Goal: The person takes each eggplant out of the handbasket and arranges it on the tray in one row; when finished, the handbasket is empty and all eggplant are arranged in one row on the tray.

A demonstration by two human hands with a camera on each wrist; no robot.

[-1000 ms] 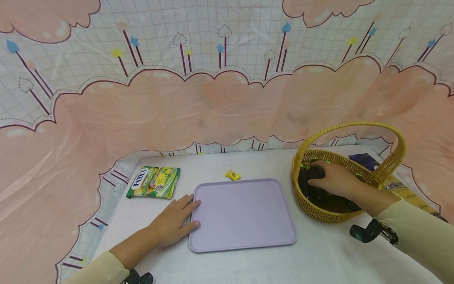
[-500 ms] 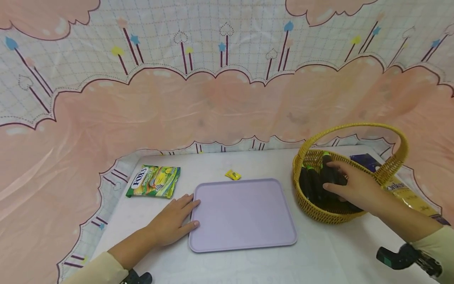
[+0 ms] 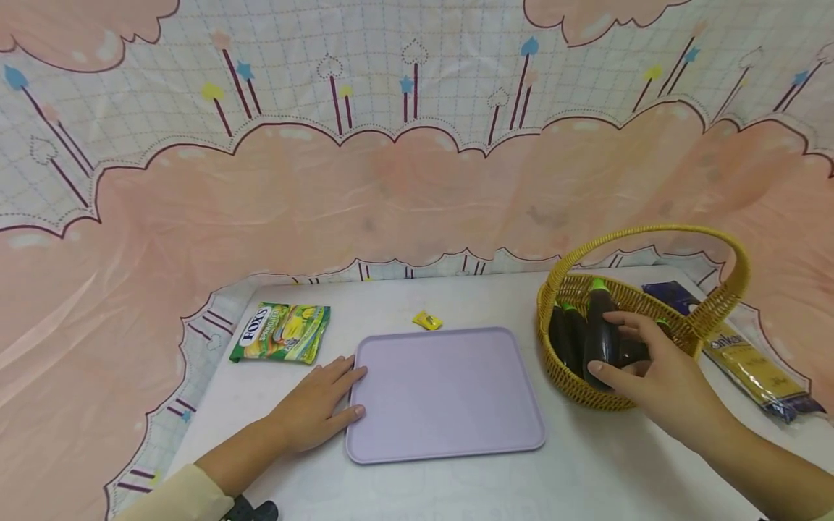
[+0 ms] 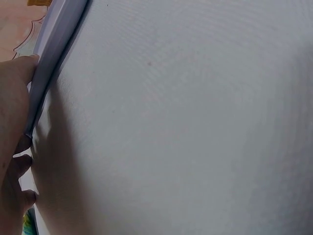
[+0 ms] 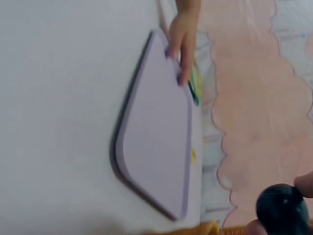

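In the head view my right hand (image 3: 674, 380) grips a dark eggplant (image 3: 599, 334) with a green stem end, thumb on its near end and fingers along its right side. The eggplant is tilted, over the yellow wicker basket (image 3: 580, 396). The right wrist view shows its rounded glossy end (image 5: 281, 208) between thumb and finger. Other dark eggplants (image 3: 562, 340) lie in the basket, partly hidden by the held one and by my hand. My left hand (image 3: 313, 409) rests at the left edge of a lavender tray (image 3: 446, 394), its fingertips and thumb on the rim.
A green FOX'S candy bag (image 3: 283, 333) lies behind the left hand. A small yellow wrapped candy (image 3: 427, 320) lies beyond the tray. Right of the basket is a gold-and-blue package (image 3: 756, 365). The basket's tall handle (image 3: 651, 230) arches over it; a patterned cloth (image 3: 417, 195) hangs behind.
My right hand has come from deep in the basket, drawing back toward me and right; the eggplant it holds is now raised above the others. The left hand and tray stay put.
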